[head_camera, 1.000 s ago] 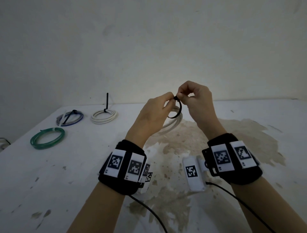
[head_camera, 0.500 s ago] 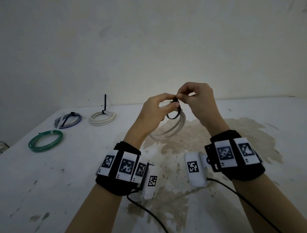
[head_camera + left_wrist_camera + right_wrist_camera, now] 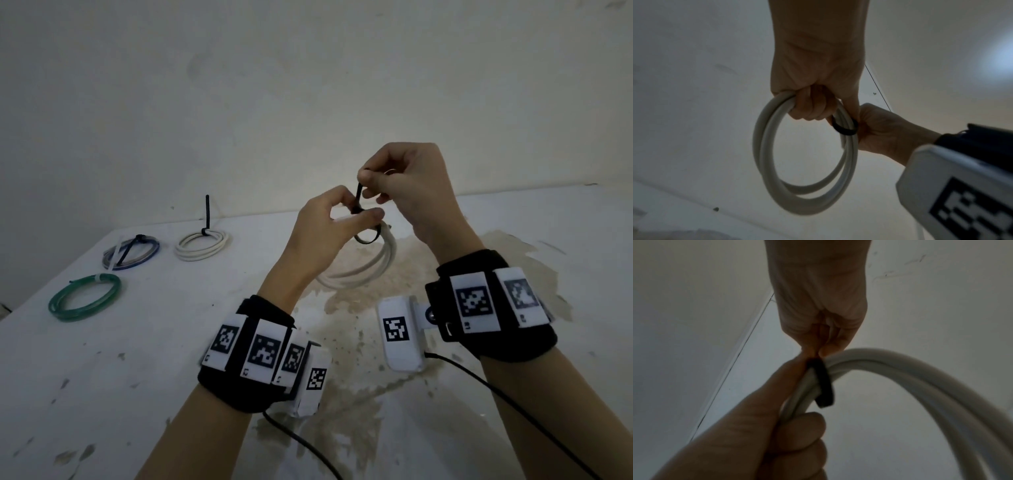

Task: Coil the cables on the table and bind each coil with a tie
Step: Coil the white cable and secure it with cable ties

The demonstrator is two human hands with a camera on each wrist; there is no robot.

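Observation:
Both hands are raised above the table, holding a coil of white cable that hangs below them. A black tie loops loosely around the coil's top strands. My left hand grips the coil beside the tie loop, thumb and forefinger at the tie's head. Just above, my right hand pinches the tie's free tail, which stands upward. In the right wrist view the black band wraps the white strands.
Three tied coils lie at the table's far left: a white coil with an upright black tie tail, a blue-grey coil and a green coil. A brown stain covers the table's middle. A wall stands behind.
The right hand has risen, drawing the tie's tail up through its head, and the loop around the coil has shrunk. The left hand kept hold of the coil.

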